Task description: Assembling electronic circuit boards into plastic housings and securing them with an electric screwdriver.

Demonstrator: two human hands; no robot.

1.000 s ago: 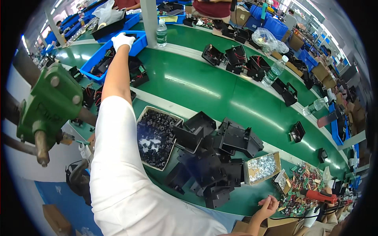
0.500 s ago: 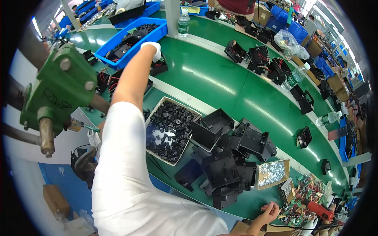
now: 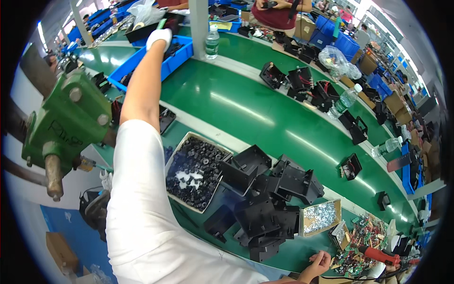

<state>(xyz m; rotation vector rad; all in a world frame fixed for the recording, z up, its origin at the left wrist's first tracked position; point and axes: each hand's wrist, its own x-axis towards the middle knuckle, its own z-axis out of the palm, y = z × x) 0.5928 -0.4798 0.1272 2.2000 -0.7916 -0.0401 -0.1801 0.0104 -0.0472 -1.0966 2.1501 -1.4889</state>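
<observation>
My left hand (image 3: 160, 39), in a white glove, reaches over the far end of a blue bin (image 3: 177, 64) of black parts. A black part with a green strip (image 3: 171, 22) shows at its fingertips and appears held; the fingers themselves are mostly hidden. At the near table edge my right hand (image 3: 320, 260) is bare, its fingers curled in, and nothing shows in it. Nearest to it lie a heap of small coloured circuit pieces (image 3: 362, 246) and a carton of small shiny metal parts (image 3: 338, 218).
Stacked black plastic housings (image 3: 257, 215) lie beside a carton of small black knob-like pieces (image 3: 195, 156). A green machine casting (image 3: 66, 118) juts in at left. Bottles (image 3: 344, 102) and wired black boxes (image 3: 300, 80) line the green table's far side. A red tool (image 3: 378, 254) lies at right.
My left hand has moved away from me, from the blue bin's right side to its far end, and a black part with green shows there. My right hand stays near the table edge.
</observation>
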